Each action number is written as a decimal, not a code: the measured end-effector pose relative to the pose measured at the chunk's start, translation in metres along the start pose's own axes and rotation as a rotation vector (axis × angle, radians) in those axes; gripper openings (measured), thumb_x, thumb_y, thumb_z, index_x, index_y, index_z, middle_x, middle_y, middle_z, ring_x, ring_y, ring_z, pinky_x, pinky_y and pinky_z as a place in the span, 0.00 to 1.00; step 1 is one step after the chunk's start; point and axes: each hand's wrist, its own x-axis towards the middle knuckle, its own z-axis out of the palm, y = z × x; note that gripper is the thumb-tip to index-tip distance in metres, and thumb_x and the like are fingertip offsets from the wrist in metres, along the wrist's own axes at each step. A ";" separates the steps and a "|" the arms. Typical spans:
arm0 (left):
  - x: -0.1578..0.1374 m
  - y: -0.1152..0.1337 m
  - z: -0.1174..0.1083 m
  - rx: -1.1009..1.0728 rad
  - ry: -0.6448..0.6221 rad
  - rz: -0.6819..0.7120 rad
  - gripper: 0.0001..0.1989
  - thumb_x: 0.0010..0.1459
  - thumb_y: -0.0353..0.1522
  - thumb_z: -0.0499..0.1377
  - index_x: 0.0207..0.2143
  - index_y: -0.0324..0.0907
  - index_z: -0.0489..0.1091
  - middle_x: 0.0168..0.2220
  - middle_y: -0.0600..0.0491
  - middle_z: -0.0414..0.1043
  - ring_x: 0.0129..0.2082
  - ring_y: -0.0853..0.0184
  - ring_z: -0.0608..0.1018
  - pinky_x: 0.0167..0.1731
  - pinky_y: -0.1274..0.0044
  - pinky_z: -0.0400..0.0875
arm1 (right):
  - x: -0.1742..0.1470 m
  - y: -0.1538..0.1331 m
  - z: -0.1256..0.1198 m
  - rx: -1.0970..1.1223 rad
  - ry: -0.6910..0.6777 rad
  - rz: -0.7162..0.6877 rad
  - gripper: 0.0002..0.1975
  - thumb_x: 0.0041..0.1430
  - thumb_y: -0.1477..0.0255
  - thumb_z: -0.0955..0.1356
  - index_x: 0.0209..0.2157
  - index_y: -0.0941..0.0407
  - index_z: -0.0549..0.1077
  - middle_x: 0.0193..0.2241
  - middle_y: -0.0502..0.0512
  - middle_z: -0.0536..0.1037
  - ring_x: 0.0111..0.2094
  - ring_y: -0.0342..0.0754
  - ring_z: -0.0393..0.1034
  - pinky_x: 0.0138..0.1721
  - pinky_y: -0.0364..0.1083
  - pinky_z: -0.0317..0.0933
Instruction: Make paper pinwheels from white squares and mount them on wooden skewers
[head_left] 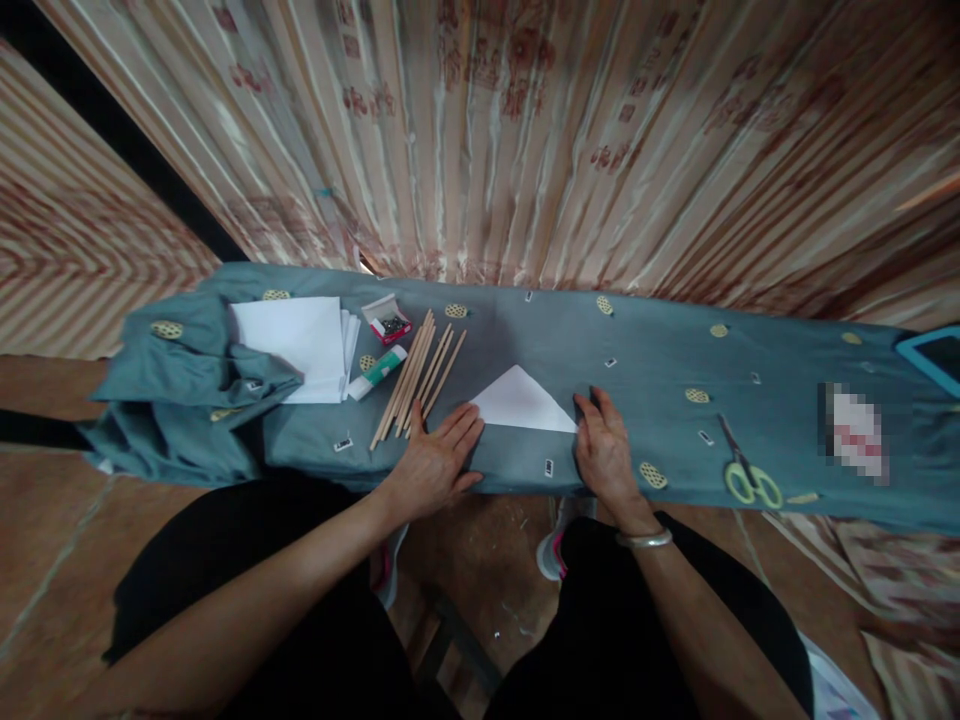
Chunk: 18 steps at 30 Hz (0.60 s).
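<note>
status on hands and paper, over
Left hand open, at left corner of white paper triangle. Right hand open, by right corner. Triangle flat on cloth. Wooden sticks close beside left hand.

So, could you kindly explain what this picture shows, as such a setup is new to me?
There is no machine: a camera worn on a person's head looks down at their bare left hand and right hand. The fingers are at opposite corners of a white paper triangle, lying flat on a blue-green patterned cloth. To the left lie pale wooden sticks, a green-and-white tube like a glue stick, a small open red-and-white box and a stack of white paper sheets; to the right, metal scissors with yellow-green handles.
</note>
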 end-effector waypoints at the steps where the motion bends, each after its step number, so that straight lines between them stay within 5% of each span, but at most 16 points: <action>1: 0.000 0.000 0.000 0.002 -0.002 -0.001 0.30 0.66 0.42 0.52 0.64 0.37 0.55 0.67 0.37 0.55 0.67 0.54 0.59 0.62 0.43 0.27 | 0.000 0.000 0.000 0.001 -0.003 -0.005 0.22 0.65 0.76 0.56 0.57 0.62 0.68 0.61 0.71 0.64 0.63 0.59 0.58 0.60 0.61 0.59; 13: -0.001 -0.001 0.004 0.029 0.041 0.027 0.29 0.66 0.42 0.52 0.64 0.35 0.55 0.66 0.36 0.56 0.67 0.54 0.58 0.64 0.48 0.28 | 0.003 0.002 -0.005 -0.047 -0.018 0.004 0.26 0.59 0.82 0.56 0.58 0.63 0.67 0.60 0.71 0.65 0.62 0.59 0.59 0.59 0.61 0.60; 18: 0.000 0.000 0.002 0.047 0.067 0.037 0.29 0.64 0.41 0.55 0.63 0.36 0.57 0.64 0.35 0.59 0.66 0.53 0.61 0.66 0.51 0.33 | 0.001 -0.036 -0.014 -0.117 -0.017 -0.212 0.24 0.63 0.81 0.56 0.59 0.62 0.66 0.60 0.69 0.66 0.61 0.60 0.58 0.59 0.63 0.58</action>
